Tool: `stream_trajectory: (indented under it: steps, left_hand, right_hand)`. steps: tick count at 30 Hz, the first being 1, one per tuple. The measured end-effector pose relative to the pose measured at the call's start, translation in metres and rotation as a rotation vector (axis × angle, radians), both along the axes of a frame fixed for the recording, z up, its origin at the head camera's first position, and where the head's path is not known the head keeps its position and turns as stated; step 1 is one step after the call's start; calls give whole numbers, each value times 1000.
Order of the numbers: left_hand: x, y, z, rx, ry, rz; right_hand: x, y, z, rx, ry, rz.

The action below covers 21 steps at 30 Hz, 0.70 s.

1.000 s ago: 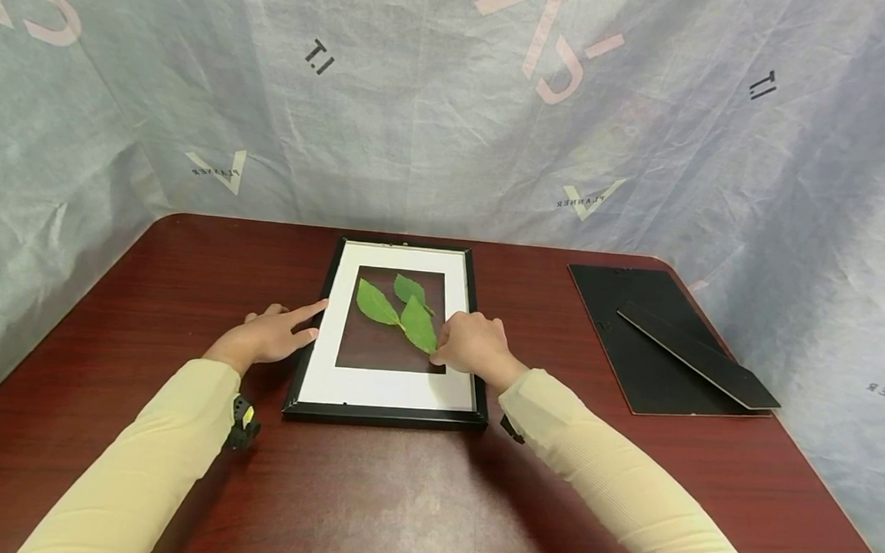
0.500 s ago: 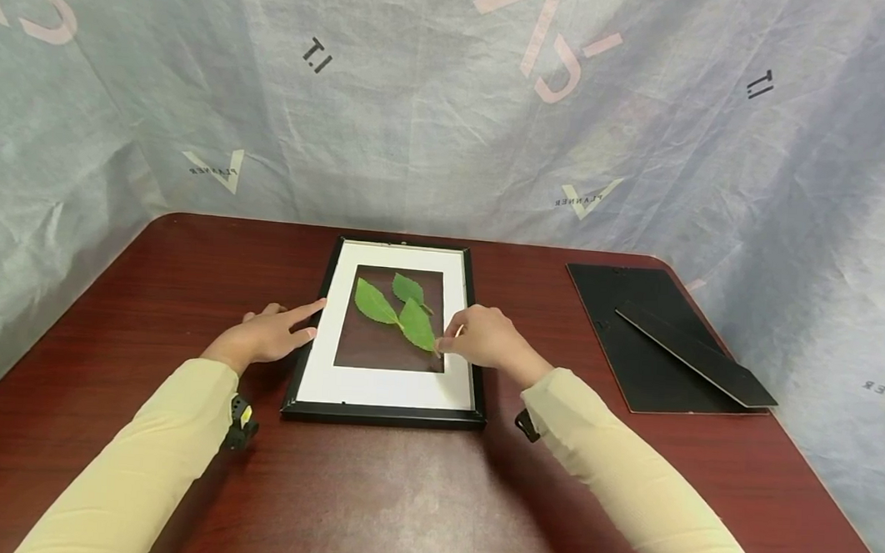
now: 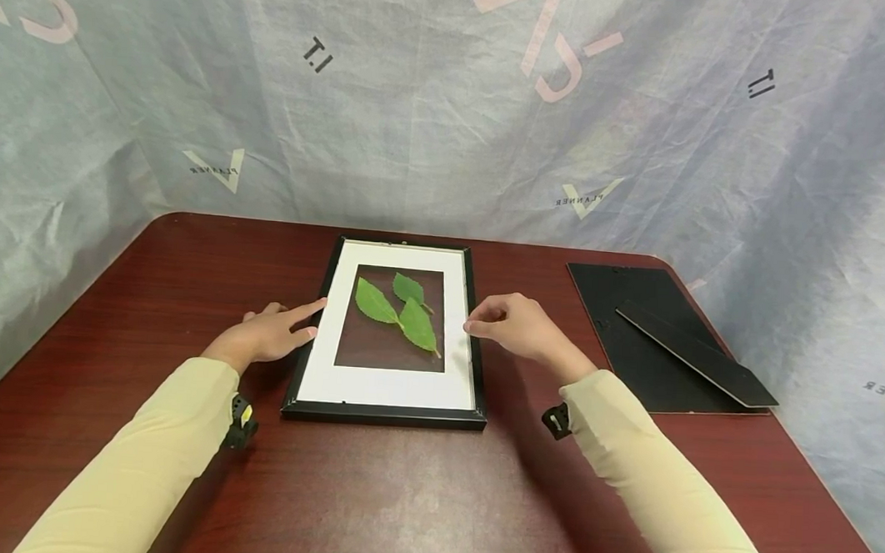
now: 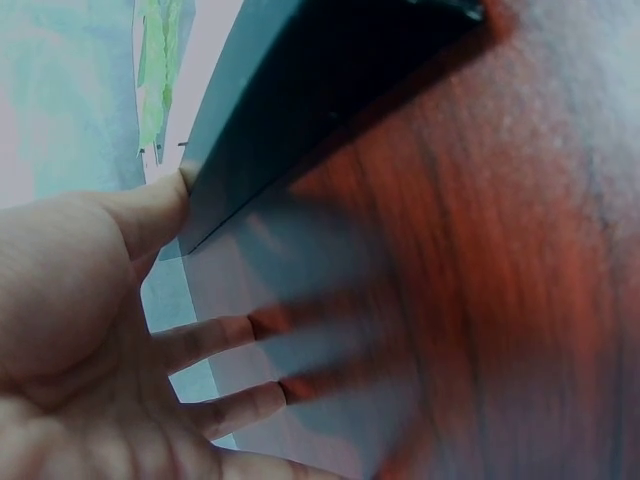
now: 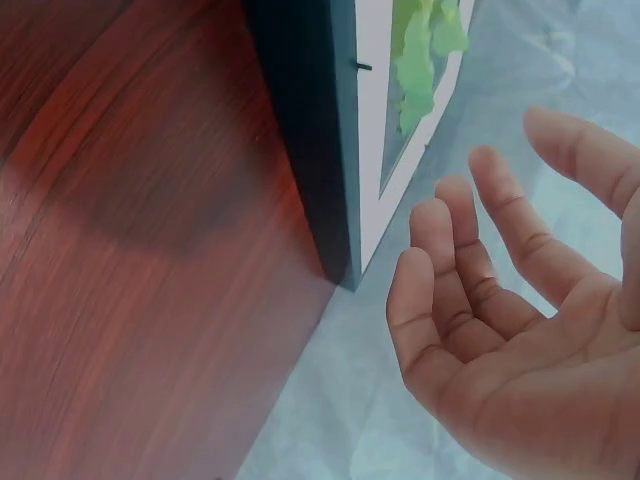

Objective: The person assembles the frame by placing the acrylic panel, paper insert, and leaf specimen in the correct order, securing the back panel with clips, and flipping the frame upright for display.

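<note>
A black picture frame with a white mat lies flat on the table. Three green leaves show inside the mat's window: a left leaf, a lower leaf and an upper leaf. My left hand rests at the frame's left edge, thumb and index finger touching it, the other fingers spread over the table. My right hand hovers by the frame's right edge. Its fingers are loosely bent and nothing is between them, as the right wrist view shows.
On the right of the reddish-brown table lies a black backing board with its stand flap angled across it. A grey printed cloth hangs behind the table and along its sides.
My right hand has let go of the lower leaf's stem end and drawn back to the right, past the mat. The left hand has stayed at the frame's edge.
</note>
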State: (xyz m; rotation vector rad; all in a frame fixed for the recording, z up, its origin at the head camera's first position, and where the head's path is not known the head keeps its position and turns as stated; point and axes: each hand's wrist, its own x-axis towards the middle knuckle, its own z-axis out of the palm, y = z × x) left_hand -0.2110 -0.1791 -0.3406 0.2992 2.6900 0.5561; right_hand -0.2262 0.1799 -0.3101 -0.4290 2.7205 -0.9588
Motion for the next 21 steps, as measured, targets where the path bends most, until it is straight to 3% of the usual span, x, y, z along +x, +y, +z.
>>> stream_trajectory:
  steps: [7, 16, 21]
  left_hand:
    - [1, 3, 0, -24, -5, 12]
    - [-2, 13, 3, -7, -64, 41]
    - [-4, 15, 5, -5, -47, 39]
  right_hand:
    - [-1, 18, 1, -15, 7, -26]
    - [-4, 44, 3, -21, -4, -75]
    - [-5, 56, 5, -28, -11, -97]
